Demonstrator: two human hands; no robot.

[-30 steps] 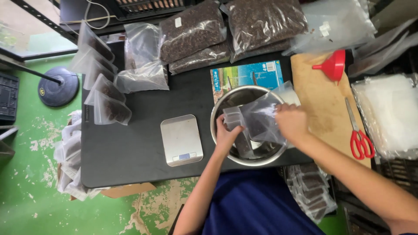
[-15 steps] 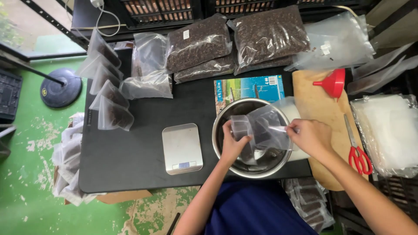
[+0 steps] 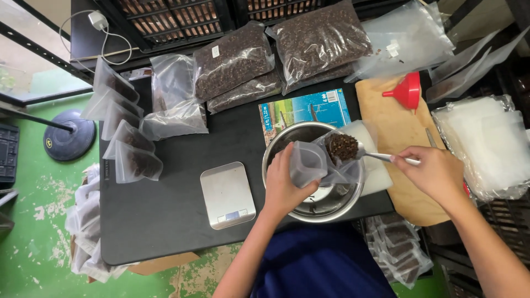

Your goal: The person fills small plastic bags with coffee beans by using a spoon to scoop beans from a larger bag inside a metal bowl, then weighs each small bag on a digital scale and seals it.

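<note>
Left hand (image 3: 284, 190) is pinching the limp, light clear plastic pouch (image 3: 310, 163) at its mouth; right hand (image 3: 436, 174), fingers clamped, is tipping the heaped metal spoon (image 3: 359, 150) beside it.

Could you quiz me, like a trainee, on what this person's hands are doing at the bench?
1. True or false: the left hand holds a small clear pouch over the metal bowl.
2. What does the right hand hold? A) red funnel B) spoon C) scissors
3. Fill in: the spoon is heaped with dark ____.

Key:
1. True.
2. B. The red funnel lies untouched on the wooden board.
3. Beans, or similar dark bits; too small to identify surely.
</note>
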